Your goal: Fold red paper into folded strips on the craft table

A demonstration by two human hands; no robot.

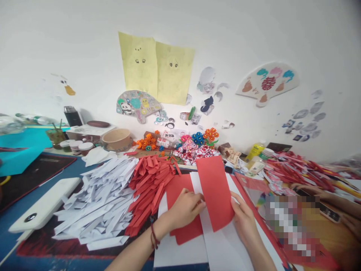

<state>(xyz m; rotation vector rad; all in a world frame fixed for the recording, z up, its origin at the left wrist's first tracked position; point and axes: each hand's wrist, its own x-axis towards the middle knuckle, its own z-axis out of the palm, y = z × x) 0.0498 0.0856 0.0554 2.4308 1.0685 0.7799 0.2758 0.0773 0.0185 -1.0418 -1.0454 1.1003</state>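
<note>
My right hand [243, 216] grips the right edge of a red paper strip [214, 192], which is held up and tilted over the sheets. My left hand [187, 207], with a dark red cord at the wrist, has its fingers curled at the strip's left side, over another red sheet [188, 235]; what its fingertips hold is hidden. White sheets [222, 248] lie beneath both hands. To the left are a heap of folded white paper strips [98, 203] and a pile of folded red strips [152, 180].
A white power bank [45, 205] with a cable lies at the left. Cups, a bowl [117, 138] and paper flowers [197, 141] line the wall. At the right, another person's hands hold a phone [318, 205] near red strips [299, 169].
</note>
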